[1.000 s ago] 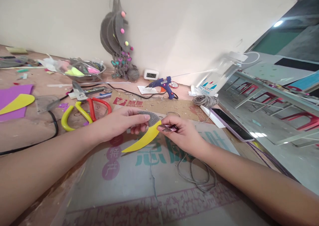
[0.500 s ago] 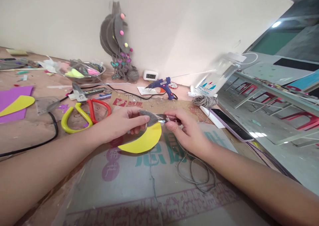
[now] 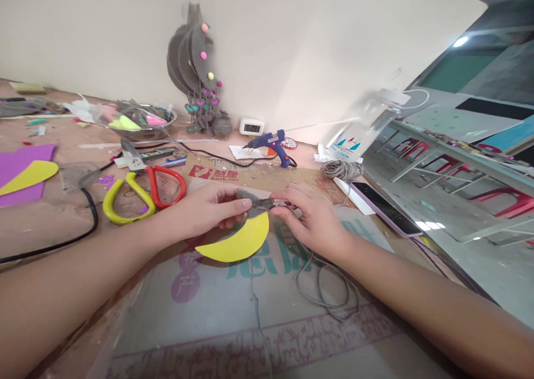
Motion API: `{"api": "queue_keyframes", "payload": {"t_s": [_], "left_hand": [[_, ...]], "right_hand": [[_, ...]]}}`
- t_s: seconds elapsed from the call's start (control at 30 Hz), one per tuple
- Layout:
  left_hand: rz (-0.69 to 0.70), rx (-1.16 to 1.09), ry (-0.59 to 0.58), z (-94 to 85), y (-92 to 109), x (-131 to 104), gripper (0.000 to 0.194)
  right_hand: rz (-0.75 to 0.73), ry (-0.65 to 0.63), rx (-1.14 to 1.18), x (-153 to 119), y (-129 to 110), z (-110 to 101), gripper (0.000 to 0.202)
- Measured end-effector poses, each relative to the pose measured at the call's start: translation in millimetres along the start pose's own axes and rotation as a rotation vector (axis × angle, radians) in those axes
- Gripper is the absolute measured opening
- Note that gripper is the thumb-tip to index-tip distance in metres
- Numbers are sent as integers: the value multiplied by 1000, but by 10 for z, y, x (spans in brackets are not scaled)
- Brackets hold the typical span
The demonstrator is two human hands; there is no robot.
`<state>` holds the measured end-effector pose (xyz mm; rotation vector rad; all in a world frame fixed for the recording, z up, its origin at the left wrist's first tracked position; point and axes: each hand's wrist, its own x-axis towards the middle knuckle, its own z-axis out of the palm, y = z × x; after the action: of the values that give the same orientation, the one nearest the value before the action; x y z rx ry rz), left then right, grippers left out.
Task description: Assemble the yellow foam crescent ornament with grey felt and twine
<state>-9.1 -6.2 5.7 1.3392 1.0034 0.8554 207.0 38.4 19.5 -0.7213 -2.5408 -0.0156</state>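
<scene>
A yellow crescent cut-out [image 3: 236, 243], with grey yarn [image 3: 255, 205] wound around its upper part, hangs tilted above the printed board. My left hand [image 3: 223, 205] pinches that wrapped part between thumb and fingers. Close on the right, my right hand [image 3: 302, 215] is closed around a small metal tool [image 3: 282, 203] whose tip meets the yarn-wrapped end; the fingers cover most of it, so its kind is unclear. Loose grey cord [image 3: 323, 301] lies in loops below my right hand.
Large scissors [image 3: 129, 203] with a yellow and a red handle lie left. Behind are a blue glue gun [image 3: 267, 141], a small clock [image 3: 251, 127], a yarn coil [image 3: 342, 170] and a water bottle [image 3: 354, 131]. A phone [image 3: 386, 207] rests at the right edge.
My right hand has shifted slightly left, bringing the metal tool against the wrapped end. The gap seen there before has narrowed. The crescent has dipped a little.
</scene>
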Motion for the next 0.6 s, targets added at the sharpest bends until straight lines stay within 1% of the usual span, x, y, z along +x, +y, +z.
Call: {"api": "queue_keyframes", "payload": {"t_s": [0.13,0.3,0.47,0.6], "left_hand": [[-18,-23,-2,1,10,1,21],[-22,-12,5,-14,4,8,21],[-16,3,2,-25,10,1,22],[-16,-17,-5,-27,20,-5,21]], "right_hand": [[-17,6,4,-2,3,-4,24],[-15,-19,7,1,5,-2,24],[-16,8,10,-3,13,1,22],[2,1,23,-9,26,10,22]]}}
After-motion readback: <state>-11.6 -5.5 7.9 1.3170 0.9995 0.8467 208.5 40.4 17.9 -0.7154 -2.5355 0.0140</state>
